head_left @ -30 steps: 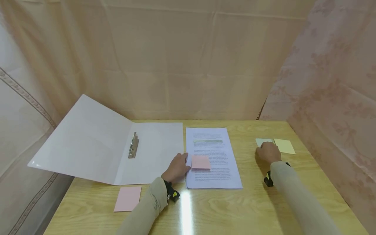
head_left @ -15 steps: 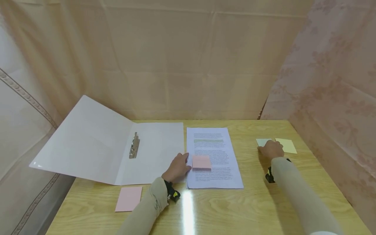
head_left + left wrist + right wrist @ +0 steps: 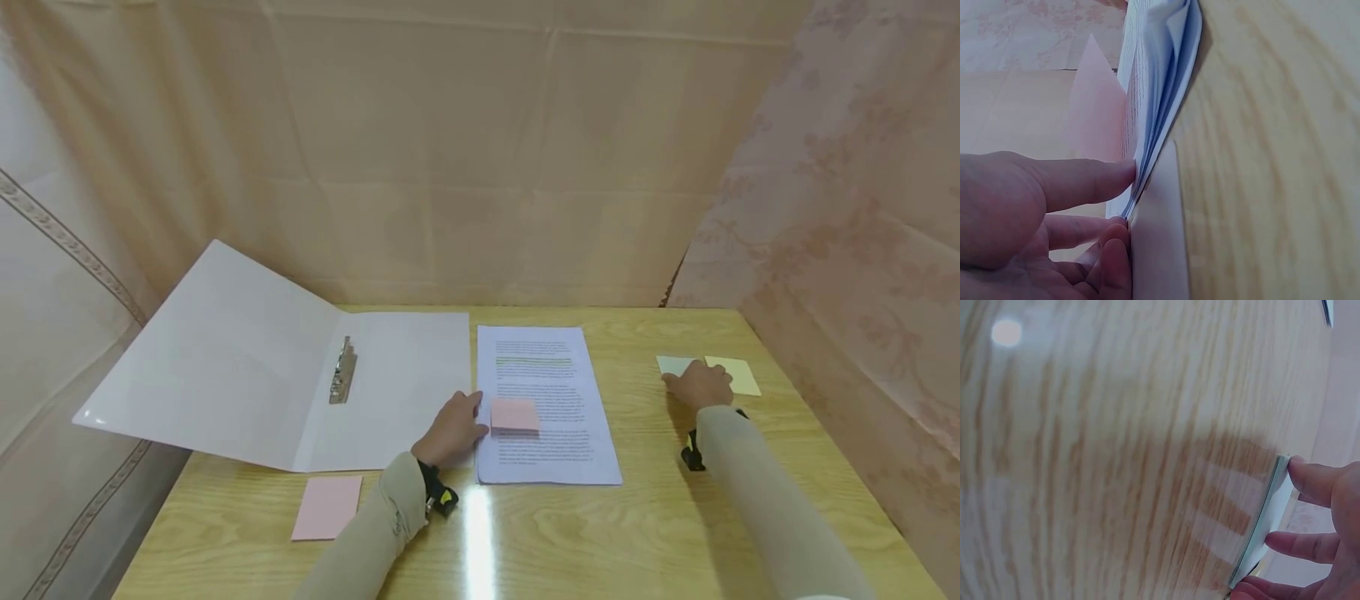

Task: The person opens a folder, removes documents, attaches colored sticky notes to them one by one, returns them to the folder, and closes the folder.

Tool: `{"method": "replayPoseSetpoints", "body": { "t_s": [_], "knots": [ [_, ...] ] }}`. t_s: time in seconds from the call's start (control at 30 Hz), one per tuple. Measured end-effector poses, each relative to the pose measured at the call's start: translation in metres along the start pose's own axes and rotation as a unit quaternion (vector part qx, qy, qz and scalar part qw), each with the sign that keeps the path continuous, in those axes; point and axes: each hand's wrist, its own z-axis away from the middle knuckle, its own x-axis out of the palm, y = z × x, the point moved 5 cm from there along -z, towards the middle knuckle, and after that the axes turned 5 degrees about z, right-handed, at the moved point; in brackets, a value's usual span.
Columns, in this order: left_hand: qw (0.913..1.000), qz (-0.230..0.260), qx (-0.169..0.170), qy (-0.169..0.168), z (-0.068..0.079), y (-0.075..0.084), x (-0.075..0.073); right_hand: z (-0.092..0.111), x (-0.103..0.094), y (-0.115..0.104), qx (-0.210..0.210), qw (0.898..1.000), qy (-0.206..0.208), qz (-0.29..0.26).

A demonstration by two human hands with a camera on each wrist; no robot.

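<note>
My left hand (image 3: 452,429) is at the left edge of a stack of printed sheets (image 3: 551,462). In the left wrist view, its thumb and fingertips touch the sheets' edges (image 3: 1163,94), which fan apart farther along. A pink sticky note pad (image 3: 514,414) lies on top of the stack. My right hand (image 3: 699,385) is over a pale green sticky note pad (image 3: 672,365), partly hiding it. In the right wrist view, the thumb is at one end of the green pad (image 3: 1266,515), another finger at the far end, and one fingertip on its top.
A white folder (image 3: 390,375) with a metal clip (image 3: 343,372) lies open to the left, its cover raised. Another pink sticky note pad (image 3: 327,508) lies in front of it. A yellow sticky note pad (image 3: 738,377) sits right beside the green one. Curtains (image 3: 487,167) hang behind the wooden table (image 3: 600,542).
My right hand has shifted slightly right over the green pad, and its fingers have spread toward the yellow pad. The left hand stays at the sheets' edge.
</note>
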Motion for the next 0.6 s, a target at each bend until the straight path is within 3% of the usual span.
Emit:
{"method": "replayPoseSetpoints", "body": {
  "t_s": [0.27,0.6],
  "knots": [
    [0.9997,-0.014,0.019,0.008,0.0002,0.0004,-0.0009,-0.0004,0.0005,0.0025,0.019,1.000,-0.003,-0.004],
    [0.9999,0.001,0.010,-0.005,0.0017,-0.0002,-0.0017,0.0020,-0.0044,0.0047,0.013,1.000,0.008,-0.021]
  ]
}}
